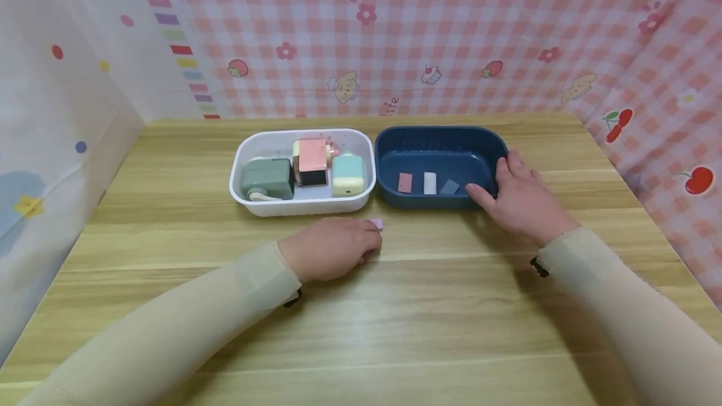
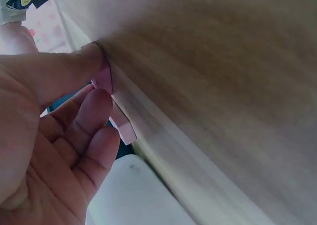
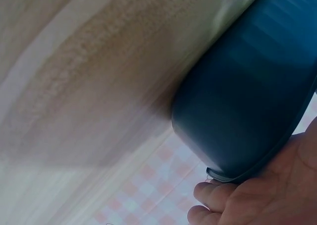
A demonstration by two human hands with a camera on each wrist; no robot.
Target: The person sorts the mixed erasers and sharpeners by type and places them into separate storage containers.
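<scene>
My left hand (image 1: 334,248) is low over the table in front of the two tubs. Its thumb and fingertips pinch a small pink eraser-like block (image 2: 103,80). A paler pink block end (image 2: 124,124) shows just past the fingertips in the left wrist view; in the head view a lilac piece (image 1: 376,224) peeks out beyond the hand. With my right hand (image 1: 524,202) I grip the right end of a dark blue tub (image 1: 434,200), thumb over its rim and fingers along the outer side. Inside it lie a pink block (image 1: 405,182), a white block (image 1: 430,183) and a blue-grey block (image 1: 449,187).
Left of the blue tub stands a white tub (image 1: 307,207). It holds a green sharpener-like device (image 1: 267,179), a pink and black one (image 1: 313,158) and a mint and cream one (image 1: 348,174). Patterned cloth (image 1: 338,30) hangs behind the wooden table (image 1: 395,331).
</scene>
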